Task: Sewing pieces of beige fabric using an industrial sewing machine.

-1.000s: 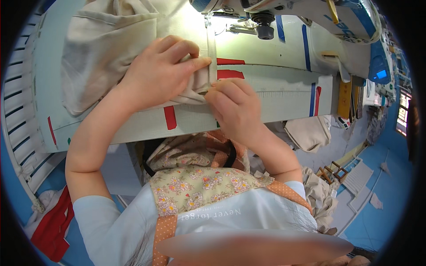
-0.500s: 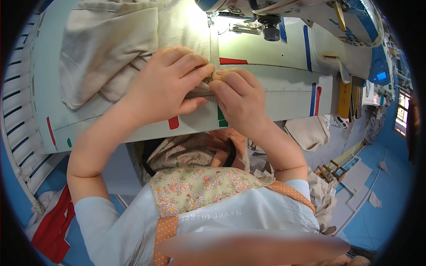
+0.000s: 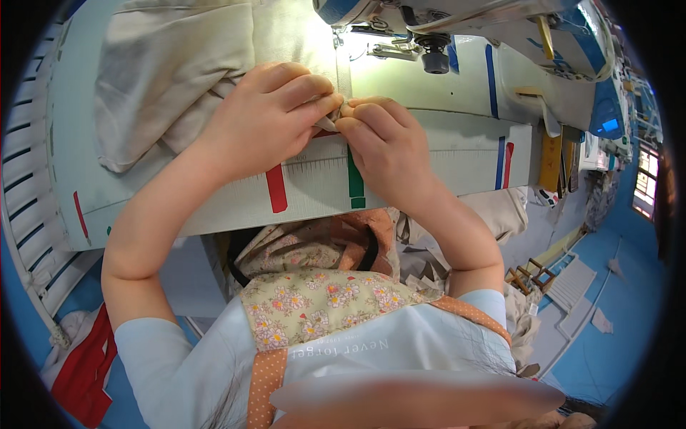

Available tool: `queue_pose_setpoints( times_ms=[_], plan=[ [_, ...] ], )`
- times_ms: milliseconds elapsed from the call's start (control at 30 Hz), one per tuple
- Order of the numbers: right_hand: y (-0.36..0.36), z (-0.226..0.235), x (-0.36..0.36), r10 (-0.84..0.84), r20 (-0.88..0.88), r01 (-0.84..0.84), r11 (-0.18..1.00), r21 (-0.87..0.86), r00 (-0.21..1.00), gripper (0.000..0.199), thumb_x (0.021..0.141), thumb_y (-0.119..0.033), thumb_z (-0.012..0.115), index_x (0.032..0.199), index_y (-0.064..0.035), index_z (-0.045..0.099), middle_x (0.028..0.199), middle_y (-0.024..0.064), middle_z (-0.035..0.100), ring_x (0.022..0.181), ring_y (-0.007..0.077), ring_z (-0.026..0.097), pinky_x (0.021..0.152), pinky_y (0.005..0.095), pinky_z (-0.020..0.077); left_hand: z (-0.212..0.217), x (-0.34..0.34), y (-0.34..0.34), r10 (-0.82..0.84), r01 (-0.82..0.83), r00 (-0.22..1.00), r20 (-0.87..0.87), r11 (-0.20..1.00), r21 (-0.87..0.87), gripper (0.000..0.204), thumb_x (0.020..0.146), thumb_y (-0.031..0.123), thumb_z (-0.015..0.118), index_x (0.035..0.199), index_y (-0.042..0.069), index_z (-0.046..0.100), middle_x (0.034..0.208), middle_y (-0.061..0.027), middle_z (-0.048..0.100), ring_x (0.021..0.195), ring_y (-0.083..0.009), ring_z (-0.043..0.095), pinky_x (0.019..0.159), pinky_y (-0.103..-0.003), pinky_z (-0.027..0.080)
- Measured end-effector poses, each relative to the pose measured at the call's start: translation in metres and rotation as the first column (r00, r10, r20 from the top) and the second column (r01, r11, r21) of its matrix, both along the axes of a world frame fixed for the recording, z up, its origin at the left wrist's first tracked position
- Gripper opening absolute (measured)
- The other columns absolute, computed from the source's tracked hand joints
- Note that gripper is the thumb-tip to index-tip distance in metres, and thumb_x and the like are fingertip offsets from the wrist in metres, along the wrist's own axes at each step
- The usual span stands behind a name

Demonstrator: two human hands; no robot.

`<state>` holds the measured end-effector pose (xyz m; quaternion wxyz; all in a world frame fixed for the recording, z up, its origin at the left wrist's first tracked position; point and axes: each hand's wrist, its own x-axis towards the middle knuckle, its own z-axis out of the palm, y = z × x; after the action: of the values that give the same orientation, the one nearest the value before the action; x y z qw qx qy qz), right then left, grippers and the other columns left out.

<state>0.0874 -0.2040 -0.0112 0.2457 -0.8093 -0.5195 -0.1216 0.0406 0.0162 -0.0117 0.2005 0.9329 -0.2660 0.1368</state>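
A beige cloth (image 3: pixel 175 71) lies bunched on the sewing table, its far part running under the lit needle area of the sewing machine (image 3: pixel 500 32). Just in front of that needle area, my left hand (image 3: pixel 275 111) pinches the cloth's near edge between thumb and fingers. Close against it, my right hand (image 3: pixel 389 143) is closed on the same edge, fingers curled. The fingertips almost meet, and a small fold of cloth shows between them. How the edge is folded inside the fingers is hidden.
The pale table (image 3: pixel 443 161) carries a ruler scale and red, green and blue tape marks. A white slatted rail (image 3: pixel 32 200) stands at the left. More beige cloth (image 3: pixel 493 214) hangs below the table's right part. Red fabric (image 3: pixel 89 372) lies at lower left.
Both hands have shifted slightly away from me, still on the edge. My left thumb has drawn in toward its fingers, and the cloth beneath has lifted, baring more red and green tape.
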Motion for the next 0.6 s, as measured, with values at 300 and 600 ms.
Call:
queue_pose_setpoints(
  times_ms=[300,600],
  plan=[
    [-0.001,0.002,0.017,0.046,-0.031,-0.047,0.998,-0.046,0.998,0.028,0.073,-0.009,0.065,0.1,-0.0044,0.066,0.101,0.0052,0.061,0.102,0.025,0.062,0.086,0.0386,0.0532,-0.004,0.017,0.008,-0.038,0.037,0.997,0.065,0.999,0.015,0.047,0.071,0.007,0.074,0.117,0.015,0.067,0.121,0.0026,0.06,0.112,-0.0228,0.058,0.094,-0.04,0.05],
    [-0.001,0.003,0.019,0.045,-0.009,-0.045,0.999,-0.015,0.999,0.03,0.072,-0.007,0.07,0.102,-0.0055,0.067,0.105,0.0038,0.061,0.108,0.0251,0.061,0.09,0.0406,0.0513,-0.005,0.017,0.01,-0.08,0.079,0.994,0.075,0.997,0.018,0.039,0.074,0.005,0.072,0.112,0.011,0.068,0.121,0.0031,0.061,0.112,-0.0212,0.058,0.093,-0.038,0.051]
  ],
)
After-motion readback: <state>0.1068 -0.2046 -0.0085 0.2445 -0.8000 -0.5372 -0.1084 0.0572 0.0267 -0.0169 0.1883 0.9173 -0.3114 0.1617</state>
